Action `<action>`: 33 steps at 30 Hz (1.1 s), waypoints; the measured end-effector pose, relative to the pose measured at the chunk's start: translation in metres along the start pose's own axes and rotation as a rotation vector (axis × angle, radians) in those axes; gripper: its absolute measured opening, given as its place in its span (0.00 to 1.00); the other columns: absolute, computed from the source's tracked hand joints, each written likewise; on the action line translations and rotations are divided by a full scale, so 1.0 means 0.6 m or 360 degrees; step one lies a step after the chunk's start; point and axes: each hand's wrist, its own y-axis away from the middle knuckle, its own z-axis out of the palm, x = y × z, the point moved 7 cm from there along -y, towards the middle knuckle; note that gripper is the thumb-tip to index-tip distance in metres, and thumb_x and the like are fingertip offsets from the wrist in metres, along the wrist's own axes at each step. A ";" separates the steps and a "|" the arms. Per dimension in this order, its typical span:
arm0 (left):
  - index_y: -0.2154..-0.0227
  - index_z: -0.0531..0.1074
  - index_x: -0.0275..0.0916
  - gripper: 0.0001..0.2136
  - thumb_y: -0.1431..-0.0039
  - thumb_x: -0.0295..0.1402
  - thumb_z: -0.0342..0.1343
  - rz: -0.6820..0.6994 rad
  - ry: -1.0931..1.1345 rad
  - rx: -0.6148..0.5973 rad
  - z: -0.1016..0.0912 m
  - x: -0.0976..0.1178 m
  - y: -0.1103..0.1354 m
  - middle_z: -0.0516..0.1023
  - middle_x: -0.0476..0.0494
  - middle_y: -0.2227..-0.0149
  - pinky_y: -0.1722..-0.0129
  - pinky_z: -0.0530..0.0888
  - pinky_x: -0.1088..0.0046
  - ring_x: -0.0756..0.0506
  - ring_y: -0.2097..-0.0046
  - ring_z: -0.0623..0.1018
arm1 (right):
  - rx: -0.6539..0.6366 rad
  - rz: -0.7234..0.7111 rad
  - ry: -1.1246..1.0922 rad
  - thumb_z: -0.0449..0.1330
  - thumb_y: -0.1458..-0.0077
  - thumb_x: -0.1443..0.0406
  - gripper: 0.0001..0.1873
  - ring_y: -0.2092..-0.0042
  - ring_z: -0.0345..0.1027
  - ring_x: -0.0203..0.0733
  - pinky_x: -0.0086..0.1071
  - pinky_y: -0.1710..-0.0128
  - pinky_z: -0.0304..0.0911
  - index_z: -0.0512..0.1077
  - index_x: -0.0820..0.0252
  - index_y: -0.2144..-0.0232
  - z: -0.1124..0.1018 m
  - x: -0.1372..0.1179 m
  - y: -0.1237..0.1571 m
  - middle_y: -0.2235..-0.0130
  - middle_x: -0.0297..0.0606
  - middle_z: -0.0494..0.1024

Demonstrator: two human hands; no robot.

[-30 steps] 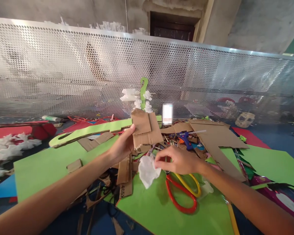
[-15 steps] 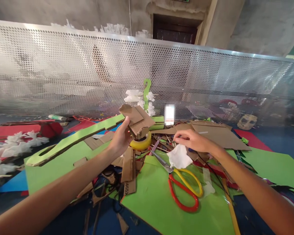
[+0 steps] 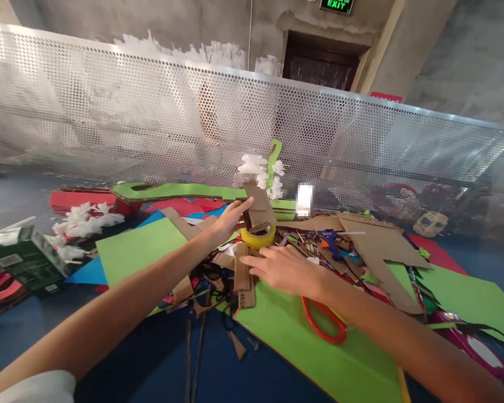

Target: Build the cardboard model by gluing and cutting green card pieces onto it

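Observation:
My left hand is closed on the brown cardboard end of a long green cardboard piece. This piece stretches left, with a hook-shaped far end. Just below the brown end lies a roll of yellow tape. My right hand has its fingers stretched out to the left, over small cardboard strips, and seems to hold nothing. Whether its fingertips touch the strips I cannot tell. Under that hand and wrist are scissors, mostly hidden, with a red handle showing on the green sheet.
A blue glue gun lies among scraps to the right, beside a large brown cardboard piece. A green stem with white tufts stands at the back before a perforated metal barrier. At left is a dark green box.
The long green piece has swung up to nearly level in my left hand. My right hand has moved left and down across the scissors, its fingers straightening. The view has shifted and tilted.

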 end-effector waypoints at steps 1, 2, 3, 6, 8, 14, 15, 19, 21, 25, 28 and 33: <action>0.60 0.78 0.39 0.29 0.54 0.58 0.72 0.0012 -0.0028 0.0000 -0.001 -0.001 -0.001 0.85 0.38 0.55 0.59 0.78 0.67 0.39 0.56 0.83 | -0.0019 0.0050 0.0005 0.43 0.24 0.51 0.27 0.54 0.80 0.59 0.47 0.54 0.71 0.69 0.49 0.33 0.009 -0.009 -0.017 0.52 0.50 0.83; 0.60 0.78 0.38 0.29 0.54 0.59 0.72 0.0027 -0.0062 0.0003 -0.003 -0.002 -0.002 0.85 0.38 0.56 0.58 0.77 0.66 0.38 0.55 0.83 | -0.0049 0.0111 0.0003 0.43 0.25 0.48 0.29 0.54 0.80 0.62 0.48 0.55 0.71 0.71 0.51 0.36 0.019 -0.015 -0.032 0.52 0.52 0.83; 0.59 0.79 0.38 0.30 0.55 0.60 0.72 0.0040 -0.0102 0.0008 -0.004 -0.003 -0.004 0.85 0.37 0.56 0.57 0.77 0.65 0.37 0.54 0.83 | -0.0082 0.0147 0.0000 0.44 0.25 0.46 0.29 0.54 0.80 0.64 0.48 0.56 0.71 0.73 0.52 0.38 0.027 -0.022 -0.043 0.52 0.53 0.83; 0.57 0.80 0.38 0.33 0.56 0.61 0.71 0.0071 -0.0187 0.0011 -0.007 -0.006 -0.006 0.86 0.36 0.56 0.56 0.76 0.64 0.36 0.52 0.83 | -0.0115 0.0251 -0.0006 0.52 0.28 0.51 0.22 0.52 0.80 0.64 0.47 0.55 0.71 0.73 0.55 0.42 0.036 -0.029 -0.059 0.54 0.51 0.84; 0.57 0.80 0.38 0.34 0.56 0.62 0.71 0.0088 -0.0197 0.0002 -0.008 -0.007 -0.007 0.86 0.36 0.55 0.56 0.76 0.63 0.36 0.53 0.83 | -0.0132 0.0267 -0.0056 0.56 0.31 0.56 0.19 0.53 0.81 0.60 0.43 0.56 0.70 0.72 0.56 0.43 0.034 -0.024 -0.060 0.55 0.49 0.84; 0.57 0.80 0.37 0.33 0.55 0.61 0.71 0.0086 -0.0156 -0.0008 -0.011 -0.009 -0.015 0.86 0.34 0.55 0.57 0.77 0.64 0.35 0.50 0.82 | -0.0208 0.0288 -0.0404 0.62 0.36 0.60 0.11 0.61 0.80 0.47 0.32 0.60 0.64 0.73 0.57 0.52 0.031 0.023 -0.058 0.59 0.39 0.83; 0.57 0.80 0.36 0.34 0.56 0.61 0.71 0.0081 -0.0146 -0.0012 -0.011 -0.010 -0.016 0.86 0.34 0.54 0.57 0.77 0.64 0.35 0.50 0.82 | -0.0237 0.0291 -0.0506 0.64 0.37 0.61 0.12 0.65 0.79 0.44 0.31 0.62 0.64 0.73 0.56 0.52 0.034 0.029 -0.058 0.62 0.35 0.82; 0.59 0.80 0.37 0.34 0.57 0.63 0.71 0.0071 -0.0178 -0.0006 -0.014 -0.008 -0.015 0.86 0.36 0.56 0.57 0.77 0.65 0.37 0.52 0.82 | -0.0258 0.0376 -0.0752 0.69 0.40 0.63 0.18 0.73 0.74 0.36 0.28 0.67 0.61 0.71 0.53 0.48 0.039 0.043 -0.062 0.68 0.26 0.77; 0.61 0.80 0.37 0.33 0.57 0.63 0.70 0.0060 -0.0198 -0.0009 -0.015 -0.006 -0.013 0.86 0.38 0.57 0.57 0.78 0.65 0.38 0.54 0.83 | -0.0276 0.0435 -0.0826 0.69 0.40 0.64 0.22 0.73 0.74 0.36 0.28 0.68 0.62 0.71 0.53 0.46 0.039 0.046 -0.064 0.65 0.28 0.77; 0.62 0.80 0.38 0.33 0.57 0.64 0.70 0.0057 -0.0243 0.0015 -0.020 -0.005 -0.013 0.86 0.38 0.59 0.57 0.77 0.64 0.38 0.56 0.83 | -0.0379 0.0428 -0.0931 0.69 0.42 0.68 0.24 0.75 0.73 0.33 0.28 0.68 0.65 0.71 0.53 0.44 0.028 0.045 -0.065 0.61 0.31 0.77; 0.59 0.80 0.38 0.34 0.56 0.65 0.68 0.0099 -0.0308 0.0048 -0.026 -0.004 -0.015 0.86 0.38 0.59 0.60 0.76 0.65 0.38 0.57 0.82 | -0.0562 0.0249 -0.1029 0.69 0.42 0.67 0.20 0.74 0.72 0.33 0.29 0.69 0.68 0.74 0.56 0.47 0.007 0.036 -0.054 0.61 0.32 0.75; 0.60 0.80 0.36 0.32 0.50 0.63 0.65 0.0152 -0.0475 -0.0029 -0.017 -0.009 -0.013 0.84 0.39 0.63 0.59 0.76 0.63 0.38 0.59 0.82 | -0.0613 -0.0195 -0.1457 0.68 0.41 0.65 0.13 0.65 0.73 0.36 0.29 0.69 0.73 0.76 0.56 0.54 -0.059 0.035 -0.008 0.60 0.35 0.76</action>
